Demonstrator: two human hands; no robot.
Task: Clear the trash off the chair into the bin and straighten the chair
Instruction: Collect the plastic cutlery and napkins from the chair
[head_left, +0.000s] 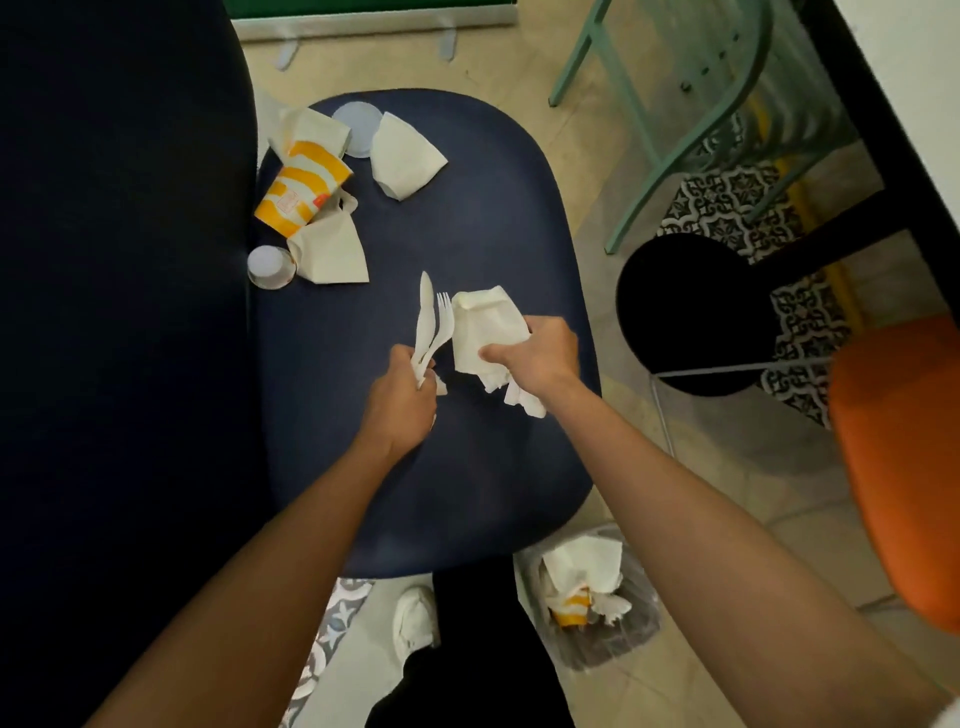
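At frame centre the left hand (402, 395) is closed around white plastic cutlery (432, 325), tines and blade pointing up. Just beside it, the right hand (540, 353) is clenched on crumpled napkins (485, 327), loose ends hanging below. Both sit over the chair (467, 234) seat. To do this well, carry both handfuls low to the bin (623, 639) at lower right, releasing inside its rim. A cup (301, 189), lid (356, 122) and more napkins remain upper left.

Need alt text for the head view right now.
Left hand grips white plastic cutlery, right hand crumpled napkins, above a navy chair seat still holding an orange-striped cup. The bin sits right.
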